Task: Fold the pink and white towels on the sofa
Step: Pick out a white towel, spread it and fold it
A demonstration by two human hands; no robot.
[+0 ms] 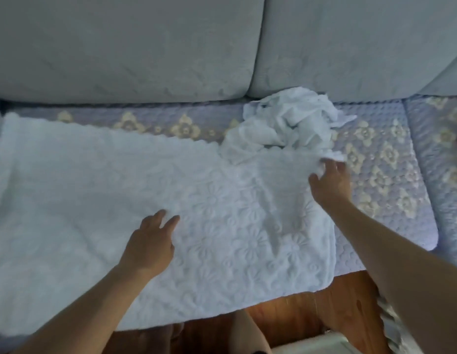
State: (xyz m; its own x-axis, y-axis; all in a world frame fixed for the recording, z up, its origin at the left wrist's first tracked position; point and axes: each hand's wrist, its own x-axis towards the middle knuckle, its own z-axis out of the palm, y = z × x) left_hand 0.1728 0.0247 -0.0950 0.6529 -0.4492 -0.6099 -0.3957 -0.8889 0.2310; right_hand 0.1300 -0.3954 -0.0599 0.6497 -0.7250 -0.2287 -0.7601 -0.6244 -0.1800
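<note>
1. the sofa (375, 60) fills your view: two pale back cushions side by side and a seat under a quilted lilac cover (391, 175) with cream flower shapes.
2. the large white towel (94, 200) lies spread flat across the left and middle of the seat, embossed with flowers. its near edge hangs over the front of the seat and its right end shows a few soft creases.
3. a second white towel (286, 123) sits crumpled in a heap at the back of the seat, below the gap between the two cushions. its near edge rests on the far right corner of the flat towel, so it stands in the way of that corner.
4. below the seat front you see a strip of reddish wooden floor (311, 315), and a pale object at the bottom edge, too cut off to name.
5. your right arm reaches forward from the lower right. your right hand (331, 182) is at the far right corner of the flat towel, fingers curled into a bunch of white cloth; the blur hides which towel that fold belongs to.
6. your left hand (150, 241) lies palm down on the middle of the flat towel, fingers straight and a little spread, pressing and gripping nothing.
7. count: two white towels, two hands, two back cushions. no towel in view looks pink.
</note>
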